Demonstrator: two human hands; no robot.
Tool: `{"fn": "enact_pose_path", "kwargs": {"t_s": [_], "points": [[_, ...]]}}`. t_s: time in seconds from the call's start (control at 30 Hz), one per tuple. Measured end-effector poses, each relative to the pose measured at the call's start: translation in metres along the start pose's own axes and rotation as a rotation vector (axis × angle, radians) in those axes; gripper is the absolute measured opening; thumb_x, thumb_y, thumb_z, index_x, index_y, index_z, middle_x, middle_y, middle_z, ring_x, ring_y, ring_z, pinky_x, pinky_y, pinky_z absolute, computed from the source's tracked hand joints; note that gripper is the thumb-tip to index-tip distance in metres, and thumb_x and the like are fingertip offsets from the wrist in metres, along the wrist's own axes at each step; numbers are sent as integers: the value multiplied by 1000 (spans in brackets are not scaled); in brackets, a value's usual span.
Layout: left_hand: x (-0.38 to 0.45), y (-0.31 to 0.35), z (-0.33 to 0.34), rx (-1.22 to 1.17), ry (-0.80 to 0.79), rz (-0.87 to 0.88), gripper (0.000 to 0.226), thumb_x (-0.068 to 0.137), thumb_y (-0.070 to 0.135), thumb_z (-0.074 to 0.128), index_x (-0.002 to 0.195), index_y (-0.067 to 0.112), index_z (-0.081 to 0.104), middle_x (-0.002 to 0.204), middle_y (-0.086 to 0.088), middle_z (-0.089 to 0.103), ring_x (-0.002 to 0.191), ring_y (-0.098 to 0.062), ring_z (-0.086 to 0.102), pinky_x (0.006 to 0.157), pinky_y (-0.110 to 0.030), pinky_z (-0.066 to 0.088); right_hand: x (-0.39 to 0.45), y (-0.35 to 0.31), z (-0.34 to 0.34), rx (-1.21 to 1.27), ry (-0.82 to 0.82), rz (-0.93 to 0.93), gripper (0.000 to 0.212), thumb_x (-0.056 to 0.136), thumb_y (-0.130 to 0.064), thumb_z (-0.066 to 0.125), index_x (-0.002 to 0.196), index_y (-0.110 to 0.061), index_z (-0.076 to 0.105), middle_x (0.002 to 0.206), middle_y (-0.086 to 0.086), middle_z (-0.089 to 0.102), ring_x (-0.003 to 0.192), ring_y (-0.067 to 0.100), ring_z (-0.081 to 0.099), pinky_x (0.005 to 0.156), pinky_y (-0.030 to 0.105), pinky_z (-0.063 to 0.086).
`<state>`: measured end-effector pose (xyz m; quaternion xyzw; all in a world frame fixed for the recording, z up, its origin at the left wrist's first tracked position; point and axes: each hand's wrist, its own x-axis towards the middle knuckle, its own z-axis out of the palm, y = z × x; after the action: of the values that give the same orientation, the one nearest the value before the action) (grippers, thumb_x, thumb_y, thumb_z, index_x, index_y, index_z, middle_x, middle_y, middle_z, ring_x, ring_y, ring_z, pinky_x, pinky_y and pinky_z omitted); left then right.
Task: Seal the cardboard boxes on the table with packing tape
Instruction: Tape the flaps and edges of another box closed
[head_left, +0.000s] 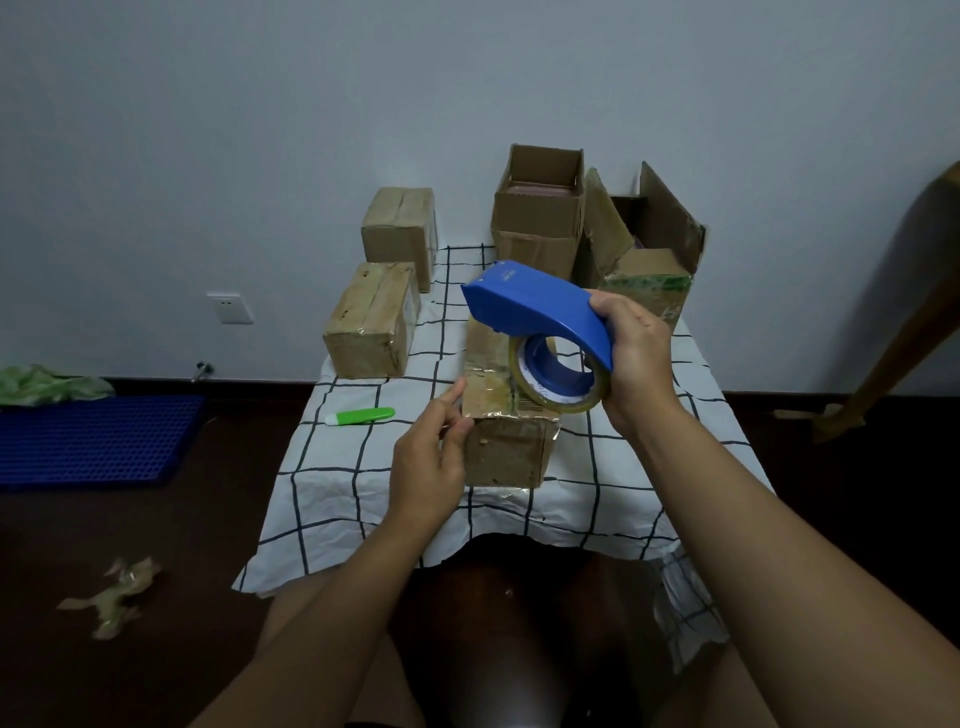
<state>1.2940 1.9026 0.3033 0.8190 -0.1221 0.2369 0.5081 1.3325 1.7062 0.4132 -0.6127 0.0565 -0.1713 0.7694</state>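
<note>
Knees: my bare legs (332, 649) fill the bottom edge, cut off by the frame
Left hand: my left hand (431, 452) has loosely bent fingers that hold nothing, fingertips touching the near left corner of the closed box (506, 410)
Right hand: my right hand (636, 358) is wrapped round the rear of the blue tape dispenser (540, 317), held above the box
Hidden: dispenser and roll (558, 384) cover the box's far top; I cannot tell whether tape joins it
Box axis: long side runs away from me, mid-table
Dispenser: nose points far-left
Around: two closed boxes (374, 322) left, two open boxes (540, 208) behind, green cutter (361, 415) on the checked cloth (363, 499)
Floor: crumpled tape (117, 597), blue mat (98, 436)
</note>
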Motion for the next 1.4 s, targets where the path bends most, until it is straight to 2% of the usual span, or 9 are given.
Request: {"fn": "enact_pose_path", "kwargs": {"t_s": [0.13,0.3,0.5,0.63,0.83,0.97,1.13,1.3,1.4], "points": [[0,5,-1,-24,-13,-59,4,98,20,57,95,19,53,117,39,54,91,3,63,74,-16,51,-1,-1,-1,-10,-7,1,23,94,-13,59,80,-23,75,74,-11,73,69,2,66,64,20,52],[14,11,-17,-173,-175,-154,41,95,16,62,118,49,50,123,35,54,101,6,59,80,-9,47,1,-2,-1,-21,-18,9,24,94,-14,59,79,-24,75,75,-10,73,70,2,66,66,20,52],[36,-5,-30,-480,-425,-410,32,88,19,67,115,36,64,113,5,70,104,-16,65,95,-29,50,4,-1,-2,-23,-31,4,23,94,-14,59,81,-22,76,77,-9,74,72,3,66,65,19,52],[36,-13,-23,-641,-466,-434,41,85,19,62,125,24,56,112,12,71,107,-15,65,98,-32,51,4,1,-4,-11,-29,10,21,94,-13,59,84,-20,76,78,-8,74,72,4,67,65,19,52],[21,-13,-13,-673,-446,-412,39,91,26,60,128,36,54,113,13,69,107,-12,63,98,-28,49,4,2,-4,24,-32,11,26,95,-11,57,80,-21,75,74,-8,73,67,4,65,60,20,51],[18,-15,-20,-506,-443,-378,55,98,5,51,130,50,53,127,9,62,122,-13,55,108,-36,41,4,1,-3,13,-35,3,24,95,-10,56,82,-19,75,74,-9,73,68,3,65,62,19,52],[27,7,-21,-143,-278,-65,37,87,26,60,121,37,62,140,23,44,130,9,38,99,-4,30,3,1,-4,7,-30,8,25,94,-11,58,80,-21,75,75,-10,73,69,3,66,65,21,52],[30,6,-9,254,-198,241,32,87,27,71,115,13,67,128,6,58,117,-12,51,100,-23,39,4,1,-5,-5,-36,20,22,93,-15,60,81,-22,76,77,-8,74,72,5,66,69,24,53],[29,0,-8,317,-180,297,37,89,37,66,113,10,66,125,-2,61,114,-15,53,100,-18,37,4,2,-4,-18,-51,17,24,92,-18,60,76,-25,77,77,-9,73,71,5,66,68,24,53]]}}
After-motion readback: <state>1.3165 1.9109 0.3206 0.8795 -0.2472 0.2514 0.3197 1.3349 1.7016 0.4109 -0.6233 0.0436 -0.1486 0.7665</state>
